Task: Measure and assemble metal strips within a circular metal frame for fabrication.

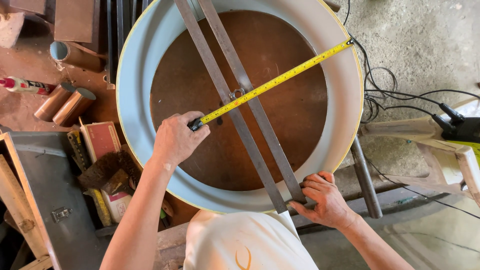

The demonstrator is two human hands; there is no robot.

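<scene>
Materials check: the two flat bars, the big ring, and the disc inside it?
Flat bars: likely bare steel, dull grey-brown with a mill-scale look. Ring: probably sheet metal painted pale grey, smooth, with a yellow edge; plastic can't be ruled out. Disc: rusty steel or brown hardboard, matte, scuffed; can't tell which.
</scene>
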